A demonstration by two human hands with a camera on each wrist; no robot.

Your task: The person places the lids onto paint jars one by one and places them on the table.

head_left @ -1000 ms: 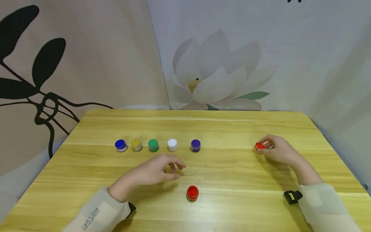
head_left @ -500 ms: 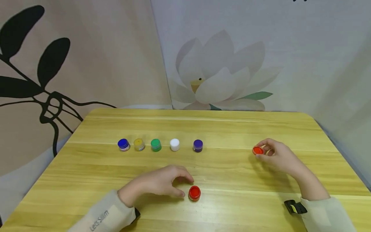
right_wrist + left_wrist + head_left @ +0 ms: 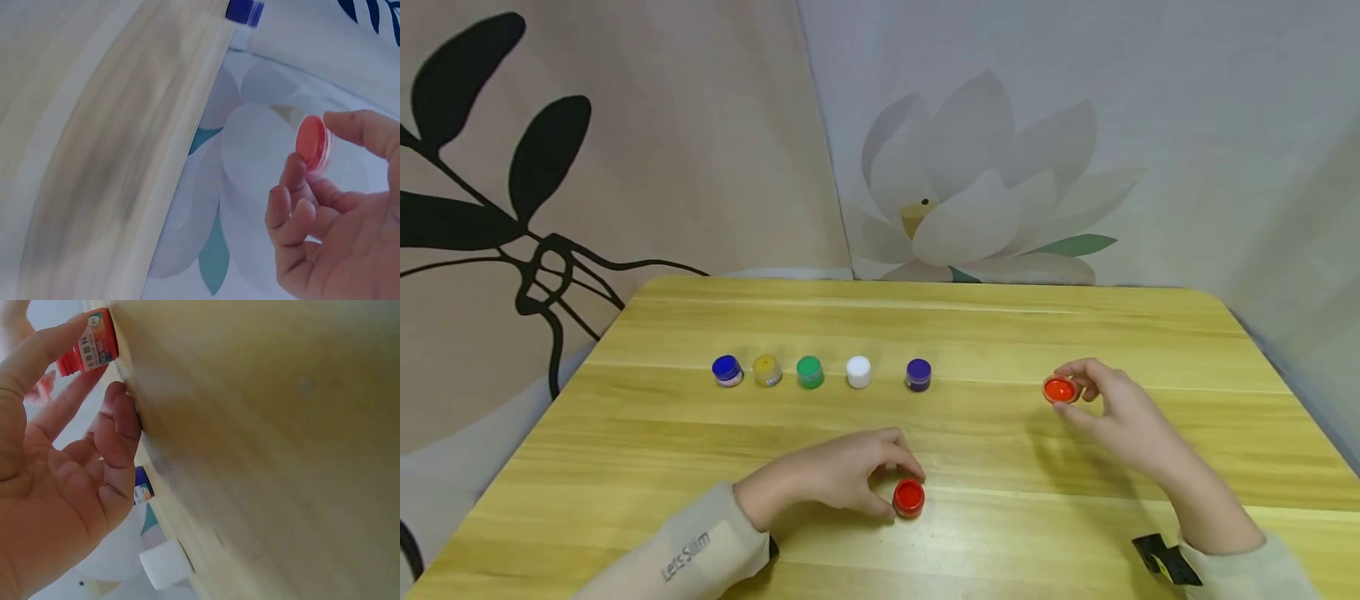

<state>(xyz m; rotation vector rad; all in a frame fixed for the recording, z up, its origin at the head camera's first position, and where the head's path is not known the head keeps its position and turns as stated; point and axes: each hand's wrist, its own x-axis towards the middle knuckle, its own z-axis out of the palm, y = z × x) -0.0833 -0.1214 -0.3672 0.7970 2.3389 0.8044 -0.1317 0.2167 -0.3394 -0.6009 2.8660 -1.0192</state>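
Observation:
An uncapped small red paint jar [image 3: 909,498] stands upright near the front middle of the table. My left hand [image 3: 850,471] has its thumb and index finger round this jar, pinching its sides; the left wrist view shows the label on the jar [image 3: 97,345], with the other fingers of the left hand [image 3: 69,487] loosely bent beside it. To the right, my right hand [image 3: 1123,421] holds a red lid [image 3: 1060,389] above the table, its hollow side facing up. Thumb and fingertips grip the rim of the lid [image 3: 310,142] in the right wrist view.
Behind the hands, a row of capped paint jars runs across the wooden table [image 3: 1000,333]: blue [image 3: 727,371], yellow [image 3: 767,371], green [image 3: 810,372], white [image 3: 858,372] and purple [image 3: 918,375]. A printed fabric backdrop [image 3: 715,150] hangs behind the table's far edge.
My left hand has moved right and toward the table's front, and its thumb and index finger now reach the red jar. The right hand has shifted slightly left with the lid.

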